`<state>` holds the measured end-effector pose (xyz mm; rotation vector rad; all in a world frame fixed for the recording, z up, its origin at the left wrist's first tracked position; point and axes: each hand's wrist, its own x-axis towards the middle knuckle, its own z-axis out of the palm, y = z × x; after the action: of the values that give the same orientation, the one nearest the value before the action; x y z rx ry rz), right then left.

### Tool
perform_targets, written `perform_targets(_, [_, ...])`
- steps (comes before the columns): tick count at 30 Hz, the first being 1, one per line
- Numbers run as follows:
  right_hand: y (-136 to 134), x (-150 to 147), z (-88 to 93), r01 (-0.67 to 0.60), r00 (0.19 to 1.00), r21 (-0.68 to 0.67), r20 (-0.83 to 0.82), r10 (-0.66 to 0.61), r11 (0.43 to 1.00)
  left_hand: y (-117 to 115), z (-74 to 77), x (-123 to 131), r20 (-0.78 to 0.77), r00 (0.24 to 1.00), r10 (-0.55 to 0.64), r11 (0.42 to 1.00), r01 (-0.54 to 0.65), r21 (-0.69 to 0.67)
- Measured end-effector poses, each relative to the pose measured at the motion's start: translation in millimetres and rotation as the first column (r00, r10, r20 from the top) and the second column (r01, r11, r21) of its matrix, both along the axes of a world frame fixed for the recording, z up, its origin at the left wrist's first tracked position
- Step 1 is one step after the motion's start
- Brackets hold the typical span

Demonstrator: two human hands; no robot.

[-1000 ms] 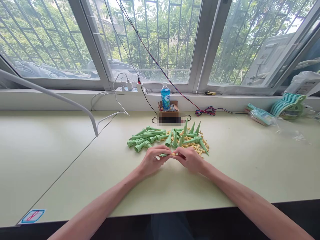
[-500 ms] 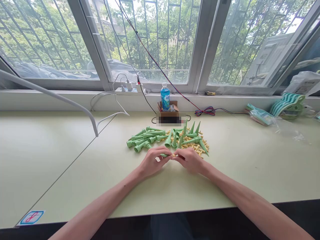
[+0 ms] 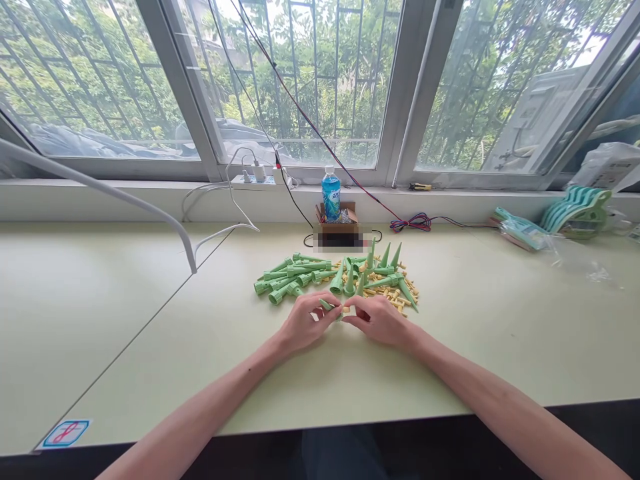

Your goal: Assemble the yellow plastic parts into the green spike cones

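Observation:
A green cone-shaped piece (image 3: 326, 305) is pinched in my left hand (image 3: 309, 321), its tip pointing up and to the left. My right hand (image 3: 377, 319) is close beside it, thumb and forefinger curled around a small yellow piece (image 3: 346, 309) at the end of the green one. Just beyond my hands lies a heap of green cone-shaped pieces (image 3: 300, 272), some upright on the right side. Small yellow pieces (image 3: 395, 293) are scattered under and among them.
Behind the heap, a blue bottle (image 3: 331, 193) stands at a small cardboard box (image 3: 340, 230). A cable bundle (image 3: 411, 223) and teal plastic items (image 3: 575, 212) lie at the back right. A white cable arm (image 3: 125, 187) crosses the left.
The green piece in my left hand has tilted, its tip now higher. My right fingertips have parted slightly, and more of the yellow piece shows between my hands.

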<state>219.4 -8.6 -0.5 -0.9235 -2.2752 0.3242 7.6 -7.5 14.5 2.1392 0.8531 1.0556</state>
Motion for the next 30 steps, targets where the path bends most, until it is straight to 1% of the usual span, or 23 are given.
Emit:
perform_targets(11, [1.7,-0.1,-3.5,-0.013,0.999,0.02,-0.031,0.014,1.0,0.4,-1.9,0.2,-0.039,0.999,-0.021,1.0,0.021,0.004])
perform_targets(14, [2.8,-0.3,-3.9,-0.017,1.0,0.035,-0.025,0.018,0.999,0.5,-2.2,-0.2,-0.045,0.999,-0.017,1.0,0.017,-0.003])
perform_targets(25, [2.7,1.4,-4.5,-0.032,0.999,0.029,0.007,0.032,0.999,0.3,-2.9,-0.4,-0.043,0.999,-0.03,0.997,0.027,-0.074])
perform_targets(30, [2.8,1.6,-4.9,-0.029,0.999,0.027,0.028,0.028,0.999,0.6,-3.5,-0.6,-0.051,0.998,-0.032,0.997,0.028,-0.074])
